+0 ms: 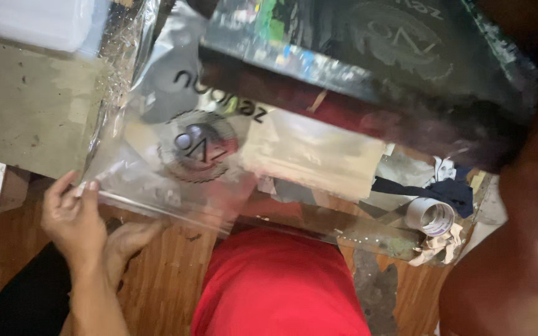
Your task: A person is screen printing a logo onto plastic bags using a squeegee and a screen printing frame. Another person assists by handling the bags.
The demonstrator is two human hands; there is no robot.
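My left hand (73, 218) pinches the near edge of a clear plastic bag (157, 168) that has a round printed emblem, holding it against the table's front edge. A dark, flat, glossy package (368, 56) hangs tilted above the bag. My right hand (533, 180), large and blurred at the right edge of the view, grips the package's right end. The package's lower edge hides the bag's far part.
A grey worktop (26, 106) carries a stack of white sheets (32, 22) at the top left. A tape roll (431, 216), a dark blue cloth (449, 190) and paper scraps lie at the right. Red cloth (281, 286) covers my lap above a wooden floor (157, 280).
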